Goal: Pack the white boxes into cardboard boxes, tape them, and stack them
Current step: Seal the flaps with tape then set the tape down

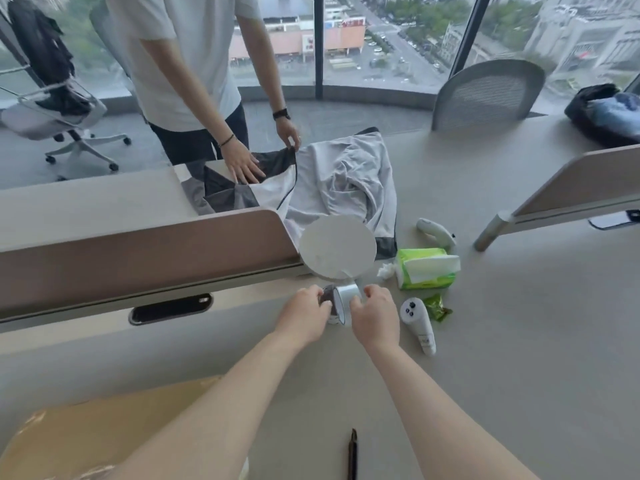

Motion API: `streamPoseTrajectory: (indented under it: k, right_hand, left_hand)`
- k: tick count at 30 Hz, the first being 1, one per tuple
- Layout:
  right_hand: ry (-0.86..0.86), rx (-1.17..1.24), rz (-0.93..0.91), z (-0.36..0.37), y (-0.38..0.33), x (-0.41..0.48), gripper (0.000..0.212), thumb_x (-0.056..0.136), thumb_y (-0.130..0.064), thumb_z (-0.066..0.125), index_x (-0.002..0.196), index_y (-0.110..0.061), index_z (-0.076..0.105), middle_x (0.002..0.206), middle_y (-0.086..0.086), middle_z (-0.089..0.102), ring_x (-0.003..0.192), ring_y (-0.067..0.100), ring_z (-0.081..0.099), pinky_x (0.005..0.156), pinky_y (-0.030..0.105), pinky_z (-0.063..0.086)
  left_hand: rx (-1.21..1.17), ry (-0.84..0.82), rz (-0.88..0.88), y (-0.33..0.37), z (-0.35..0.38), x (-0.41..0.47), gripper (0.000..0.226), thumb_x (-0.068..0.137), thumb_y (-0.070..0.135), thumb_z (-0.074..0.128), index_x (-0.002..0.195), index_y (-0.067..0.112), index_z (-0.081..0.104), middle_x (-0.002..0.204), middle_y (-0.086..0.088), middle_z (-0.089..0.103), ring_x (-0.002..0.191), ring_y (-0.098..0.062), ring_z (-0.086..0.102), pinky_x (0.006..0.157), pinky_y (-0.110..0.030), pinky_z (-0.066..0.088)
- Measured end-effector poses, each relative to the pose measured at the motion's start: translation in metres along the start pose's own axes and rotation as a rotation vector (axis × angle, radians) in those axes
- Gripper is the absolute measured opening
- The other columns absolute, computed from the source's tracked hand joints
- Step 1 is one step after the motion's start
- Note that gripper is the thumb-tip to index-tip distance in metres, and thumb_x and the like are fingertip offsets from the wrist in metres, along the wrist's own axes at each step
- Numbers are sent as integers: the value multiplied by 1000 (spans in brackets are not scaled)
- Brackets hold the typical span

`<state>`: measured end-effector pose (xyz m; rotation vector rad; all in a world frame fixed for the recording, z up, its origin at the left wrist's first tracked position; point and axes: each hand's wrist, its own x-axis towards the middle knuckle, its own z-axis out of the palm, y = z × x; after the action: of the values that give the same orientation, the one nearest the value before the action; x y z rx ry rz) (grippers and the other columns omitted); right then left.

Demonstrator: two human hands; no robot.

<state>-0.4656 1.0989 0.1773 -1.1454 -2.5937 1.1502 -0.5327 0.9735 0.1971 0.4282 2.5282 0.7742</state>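
The box (86,427) lies low on your left, under that forearm. Your left hand (304,317) curls round the tape roll (343,299), whose axis runs hand to hand, and your right hand (374,317) pinches its far side. Below is the grey desk (519,341), with 1 pen (352,455) nearer you and windows (398,36) beyond.

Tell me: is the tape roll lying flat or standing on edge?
On edge. The tape roll stands upright between the left hand and right hand, both gripping it; whether it touches the desk: cannot tell.
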Motion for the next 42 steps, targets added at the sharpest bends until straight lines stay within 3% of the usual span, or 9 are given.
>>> streamPoseTrajectory:
  k: [4,8,16,20,23,26,29,33,42]
  right_hand:
    - [-52,71,16,9,-4,30,18,97,-21,48,104,-11,61,105,6,62,100,27,58,74,31,37]
    - [-69,99,75,14,-4,41,19,96,-26,52,106,-13,60,101,1,67,97,24,61,79,36,47]
    - [-155,240,143,13,1,47,24,94,-26,62,115,-14,60,96,-6,62,89,14,59,76,28,41]
    - [-178,380,215,10,-1,50,19,92,-19,61,109,-10,63,87,-6,63,82,13,58,73,27,44]
    - [-176,465,259,9,-6,51,10,88,-10,57,95,-8,65,76,-5,60,73,14,52,61,25,40]
    - [-165,496,286,8,-12,53,7,86,-8,55,81,-11,60,69,-3,56,65,13,47,57,26,36]
    - [-146,475,310,12,-14,50,13,84,-9,54,72,-12,57,62,-2,51,60,15,42,55,28,33]
    - [-128,424,288,13,-5,40,15,89,-10,53,79,-14,64,68,-6,59,63,12,49,55,26,37]
    - [-188,320,-24,-3,-25,1,13,94,-12,54,83,-18,60,73,-8,60,63,6,50,58,20,37]
  left_hand:
    - [-3,-9,-48,6,6,23,27,97,30,52,116,12,61,121,-9,63,110,-28,59,89,-32,46]
    - [-9,-27,-58,4,15,39,23,98,35,50,107,17,61,115,-7,64,104,-27,59,83,-32,45]
    - [-101,-38,-107,-2,24,52,33,98,39,50,113,16,67,115,-1,68,107,-23,61,84,-30,45]
    - [-288,-59,-166,-1,28,55,26,97,28,54,76,14,59,73,-1,59,72,-20,53,62,-29,36]
    - [-391,-28,-204,-1,30,58,29,96,22,54,68,16,55,67,1,53,64,-16,45,54,-23,33]
    - [-503,0,-228,0,30,59,26,94,31,60,74,15,64,68,3,62,63,-15,55,60,-25,42]
    - [-555,-11,-277,2,31,61,15,88,18,65,74,12,66,69,0,65,62,-17,59,65,-27,47]
    - [-496,-26,-297,7,33,57,14,86,13,68,73,14,63,69,-4,64,59,-18,56,58,-24,44]
    - [-384,-14,-163,2,-18,8,22,84,20,75,102,15,63,98,1,66,88,-15,63,76,-24,51]
